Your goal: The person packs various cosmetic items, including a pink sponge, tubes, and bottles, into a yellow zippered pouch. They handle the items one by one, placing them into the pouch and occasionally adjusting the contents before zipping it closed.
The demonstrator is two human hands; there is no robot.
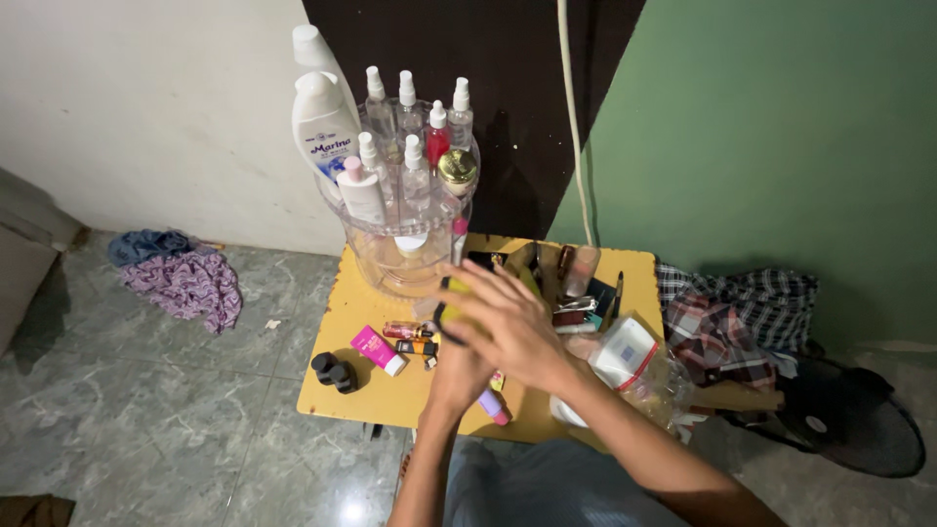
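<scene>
Grey marbled tile floor (146,410), glossy; white wall on the left, dark panel in the middle, green wall on the right. Small yellow table (342,385), flat top, scuffed edges, cluttered.

Clear plastic round organizer (395,256), two tiers, stands at the table's back left. Upper tier holds clear spray bottles with white caps, one red bottle (438,144), a gold-lidded jar (457,170) and two tall white lotion bottles (325,122).

Right hand (508,327) is spread flat, fingers apart, palm down, reaching across toward the left over the table middle. It lies over the left hand (459,376), which is mostly covered. A thin dark stick-like item (439,304) shows at the right fingertips; cannot tell if either hand actually grips it. Left hand's closure is not visible.

Near the hands: pink rectangular tube (378,349) with white cap, two small black round caps (334,372), small amber vials (408,331), a lilac tube end (493,405) poking out below the wrists. White soft pouch (625,353) in crinkled clear plastic to the right. Plaid cloth (732,317) on the floor at right, purple patterned cloth (190,283) at left.
</scene>
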